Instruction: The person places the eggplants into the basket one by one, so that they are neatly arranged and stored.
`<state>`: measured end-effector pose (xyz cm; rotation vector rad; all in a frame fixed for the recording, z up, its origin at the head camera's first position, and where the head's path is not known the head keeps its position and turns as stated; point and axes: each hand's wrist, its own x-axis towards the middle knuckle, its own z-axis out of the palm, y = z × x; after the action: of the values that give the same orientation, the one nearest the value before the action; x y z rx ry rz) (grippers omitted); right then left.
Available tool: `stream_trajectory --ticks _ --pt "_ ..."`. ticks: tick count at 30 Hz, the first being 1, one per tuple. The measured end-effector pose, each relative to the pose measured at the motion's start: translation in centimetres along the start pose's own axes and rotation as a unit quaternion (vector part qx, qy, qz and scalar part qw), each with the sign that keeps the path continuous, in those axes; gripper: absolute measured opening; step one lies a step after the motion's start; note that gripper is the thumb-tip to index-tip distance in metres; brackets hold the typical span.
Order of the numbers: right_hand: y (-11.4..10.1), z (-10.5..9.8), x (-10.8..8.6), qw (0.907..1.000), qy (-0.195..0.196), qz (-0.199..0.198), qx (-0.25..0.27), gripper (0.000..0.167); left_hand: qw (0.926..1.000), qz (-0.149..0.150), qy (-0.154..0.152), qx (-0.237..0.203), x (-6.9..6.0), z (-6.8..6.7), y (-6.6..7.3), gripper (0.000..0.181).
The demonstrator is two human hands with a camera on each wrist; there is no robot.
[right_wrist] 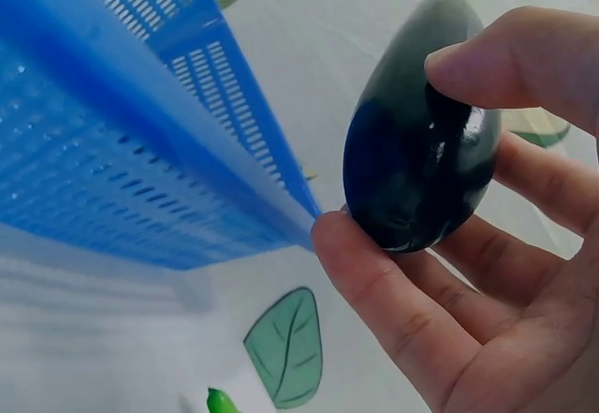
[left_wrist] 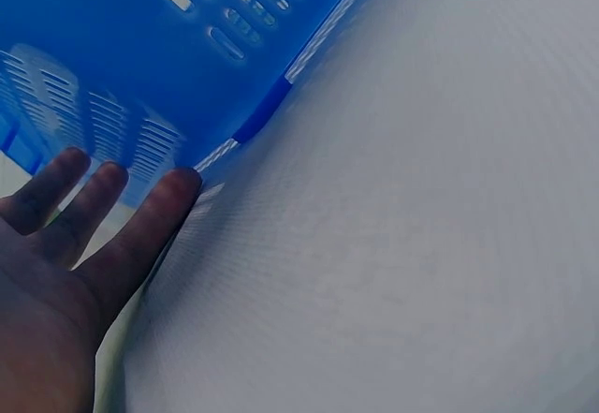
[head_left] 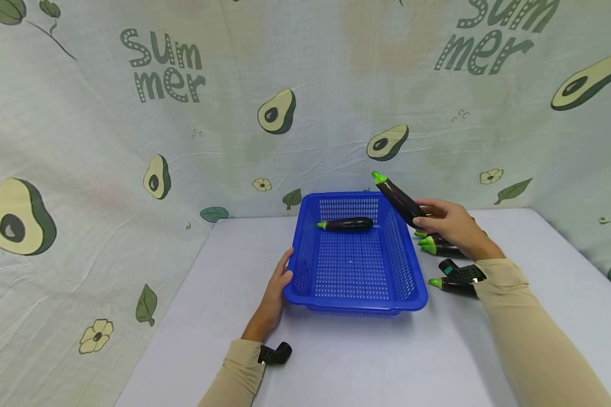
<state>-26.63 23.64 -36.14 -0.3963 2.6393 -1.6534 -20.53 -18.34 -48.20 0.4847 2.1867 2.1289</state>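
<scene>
A dark eggplant [head_left: 400, 198] with a green stem tip is held by its thick end in my right hand [head_left: 450, 226], above the right rim of the basket. In the right wrist view the thumb and fingers grip this eggplant [right_wrist: 416, 141] from either side. My left hand [head_left: 272, 297] touches the left side of the blue plastic basket [head_left: 353, 310]. Its fingers [left_wrist: 140, 235] look fairly straight against the perforated wall in the left wrist view. Inside the basket, near the far end, another eggplant [head_left: 350, 224] lies crosswise.
More eggplants [head_left: 450, 250] lie on the white table [head_left: 198, 328] right of the basket, partly hidden by my right hand. Closer to me, one eggplant [head_left: 458, 287] is partly covered by the wrist camera and sleeve. A printed cloth [head_left: 224, 152] hangs behind the table.
</scene>
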Motion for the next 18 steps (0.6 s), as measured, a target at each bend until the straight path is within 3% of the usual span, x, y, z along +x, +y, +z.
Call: stream_trajectory --ticks 12,18 --pt "-0.8 0.9 1.8 0.9992 -0.032 -0.018 0.012 0.067 1.0 0.006 -0.004 -0.003 0.1 0.0 0.0 0.056" --pt "-1.5 1.6 2.9 0.9971 -0.068 -0.019 0.031 0.065 1.0 0.004 -0.002 -0.004 0.0 0.0 0.0 0.055"
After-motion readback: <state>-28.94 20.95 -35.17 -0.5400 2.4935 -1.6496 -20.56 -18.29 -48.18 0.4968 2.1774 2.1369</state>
